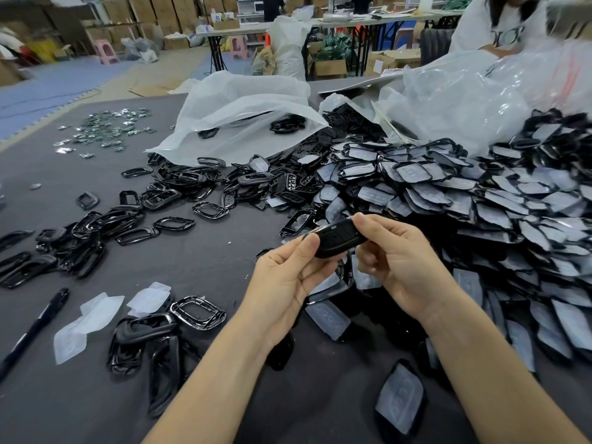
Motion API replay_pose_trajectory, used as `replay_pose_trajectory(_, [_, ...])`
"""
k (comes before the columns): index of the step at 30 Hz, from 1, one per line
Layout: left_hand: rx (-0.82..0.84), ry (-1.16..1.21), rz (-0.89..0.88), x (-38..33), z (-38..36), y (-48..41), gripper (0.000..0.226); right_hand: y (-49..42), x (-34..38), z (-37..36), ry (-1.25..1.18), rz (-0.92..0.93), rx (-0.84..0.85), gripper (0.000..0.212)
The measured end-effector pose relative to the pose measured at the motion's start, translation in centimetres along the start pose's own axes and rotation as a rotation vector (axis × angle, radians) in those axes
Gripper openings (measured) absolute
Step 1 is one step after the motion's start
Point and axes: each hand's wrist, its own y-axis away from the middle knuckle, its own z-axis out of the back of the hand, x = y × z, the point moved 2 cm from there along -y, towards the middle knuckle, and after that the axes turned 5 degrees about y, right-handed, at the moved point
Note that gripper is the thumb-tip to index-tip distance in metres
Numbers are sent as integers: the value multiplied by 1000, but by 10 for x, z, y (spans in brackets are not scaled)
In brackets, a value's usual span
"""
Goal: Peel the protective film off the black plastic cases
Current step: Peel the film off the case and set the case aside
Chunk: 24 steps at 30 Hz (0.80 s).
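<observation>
A glossy black plastic case is held above the table between both hands. My left hand pinches its near left end with thumb and fingers. My right hand grips its right end, thumb on top. The upper face of the held case looks bare and shiny. A big pile of black cases with whitish film fills the right side. Peeled film pieces lie at the lower left.
Black frame parts are scattered on the dark table to the left. A black pen lies near the left edge. Open plastic bags sit behind. Small shiny parts lie far left. A person sits opposite.
</observation>
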Motion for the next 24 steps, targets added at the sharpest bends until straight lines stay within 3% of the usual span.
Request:
replay_pose_trajectory(10, [29, 86, 103, -4, 4, -1, 28, -1, -1, -3, -70, 31, 57, 20])
replay_pose_trajectory(24, [12, 32, -1, -8, 13, -7, 27, 0, 0, -6, -126, 54, 60, 9])
